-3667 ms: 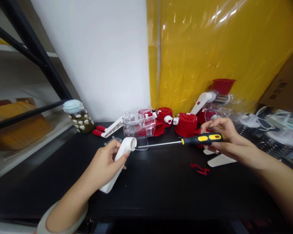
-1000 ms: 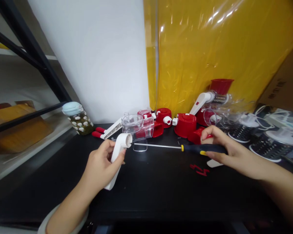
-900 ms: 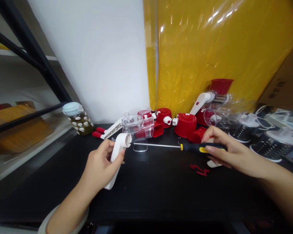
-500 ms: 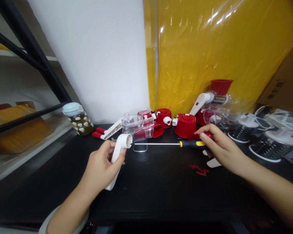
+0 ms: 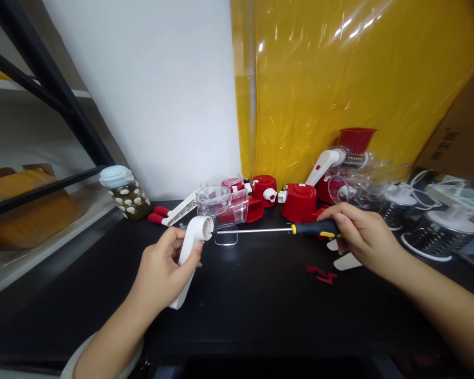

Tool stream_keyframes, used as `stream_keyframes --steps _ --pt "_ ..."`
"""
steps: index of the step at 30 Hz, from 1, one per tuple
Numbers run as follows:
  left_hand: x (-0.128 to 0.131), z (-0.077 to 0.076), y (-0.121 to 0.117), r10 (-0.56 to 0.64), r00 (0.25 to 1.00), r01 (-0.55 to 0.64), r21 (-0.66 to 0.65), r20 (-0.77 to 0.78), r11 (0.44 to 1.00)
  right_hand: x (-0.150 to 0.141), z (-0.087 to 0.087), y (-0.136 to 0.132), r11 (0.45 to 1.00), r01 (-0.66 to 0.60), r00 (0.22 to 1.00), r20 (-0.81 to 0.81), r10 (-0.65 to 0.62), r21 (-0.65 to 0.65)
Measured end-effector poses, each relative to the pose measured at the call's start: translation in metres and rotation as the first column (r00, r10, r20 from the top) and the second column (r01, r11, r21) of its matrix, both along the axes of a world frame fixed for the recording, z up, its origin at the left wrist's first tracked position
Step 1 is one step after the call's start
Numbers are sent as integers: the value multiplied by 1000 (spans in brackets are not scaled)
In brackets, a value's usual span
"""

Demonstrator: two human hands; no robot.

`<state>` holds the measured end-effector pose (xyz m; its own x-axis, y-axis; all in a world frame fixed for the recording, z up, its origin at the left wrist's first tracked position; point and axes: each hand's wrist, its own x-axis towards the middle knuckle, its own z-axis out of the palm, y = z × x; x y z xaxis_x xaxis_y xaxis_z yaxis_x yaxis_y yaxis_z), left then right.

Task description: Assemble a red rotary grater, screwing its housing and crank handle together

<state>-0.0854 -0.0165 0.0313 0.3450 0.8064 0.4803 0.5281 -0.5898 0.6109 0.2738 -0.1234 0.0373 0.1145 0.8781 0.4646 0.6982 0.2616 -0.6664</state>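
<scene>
- White plastic crank arm [image 5: 190, 245], at seven o'clock, gripped by left hand [image 5: 161, 267].
- Black-and-yellow-handled metal screwdriver [image 5: 294, 229], held by right hand [image 5: 361, 231], points toward nine o'clock.
- Red plastic pieces [image 5: 321, 273]: four o'clock.

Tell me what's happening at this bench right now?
The left hand holds a white crank-shaped part up by its arm, round end raised. The right hand grips the handle of a screwdriver, its shaft running level toward that end's opening; whether the tip touches a screw is too small to tell. Small red pieces lie loose on the black tabletop. Behind are a clear plastic housing and red bases.
</scene>
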Motion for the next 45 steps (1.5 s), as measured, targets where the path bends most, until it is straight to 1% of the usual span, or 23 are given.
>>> stream_keyframes --steps 2,5,6,8,11,14,15,17,19,21,23,24,26,28,30,31,34,39,42,43,45 --pt "0 1 0 6 1000 -6 22 -12 1000 -3 -1 0 999 32 998 58 -33 7" --pt "-1 1 1 15 1000 -14 30 -20 999 -5 1 -2 999 27 999 33 -26 -18" --pt "-1 1 2 22 1000 -21 33 -18 999 -5 3 -3 999 2 1000 14 -1 -46" --pt "-2 1 3 40 999 -39 45 -9 998 -5 6 -6 987 -86 996 -39 82 -133" --pt "-3 2 5 52 999 -52 63 2 997 -2 8 -10 932 -230 971 -136 199 -281" --pt "-4 2 6 54 998 -53 82 -13 995 1 7 -11 889 -308 945 -215 246 -339" --pt "-4 2 6 54 998 -52 89 -19 995 1 6 -10 886 -319 939 -237 248 -338" --pt "-4 2 6 48 998 -45 99 -31 994 1 5 -7 903 -294 945 -237 226 -313" --pt "-5 2 5 38 999 -34 102 -37 994 0 6 -3 942 -210 972 -163 172 -261" --pt "-5 2 5 26 999 -22 101 -36 995 -2 6 0 979 -106 994 -45 99 -177" --pt "-5 1 4 12 999 -9 99 -32 995 -4 6 1 996 -26 999 30 29 -89" --pt "-5 2 3 8 999 -5 99 -33 995 -5 5 1 999 6 1000 24 -5 -54" --pt "-4 2 3 12 999 -8 103 -42 995 -7 2 1 999 37 996 -78 -39 -31" --pt "-3 2 3 23 999 -18 116 -45 993 -8 0 0 998 -12 977 -213 -2 -65" --pt "-3 3 3 23 999 -19 124 -34 992 -6 1 -2 991 -101 961 -265 75 -88" --pt "-3 3 4 19 1000 -16 122 -23 992 -4 2 -2 987 -137 962 -251 112 -83" --pt "-4 2 4 8 1000 -8 100 2 995 3 7 -5 984 -176 969 -180 168 -34" --pt "-6 2 4 6 1000 -6 106 4 994 4 7 -8 952 -269 948 -216 235 -144" --pt "-6 4 3 1 1000 -3 117 21 993 0 4 -7 948 -273 952 -185 242 -162" --pt "-6 4 3 -2 1000 0 127 20 992 -2 4 -6 950 -259 959 -165 231 -176" --pt "-5 5 2 -13 1000 12 146 4 989 -3 3 -4 963 -190 976 -143 165 -190"
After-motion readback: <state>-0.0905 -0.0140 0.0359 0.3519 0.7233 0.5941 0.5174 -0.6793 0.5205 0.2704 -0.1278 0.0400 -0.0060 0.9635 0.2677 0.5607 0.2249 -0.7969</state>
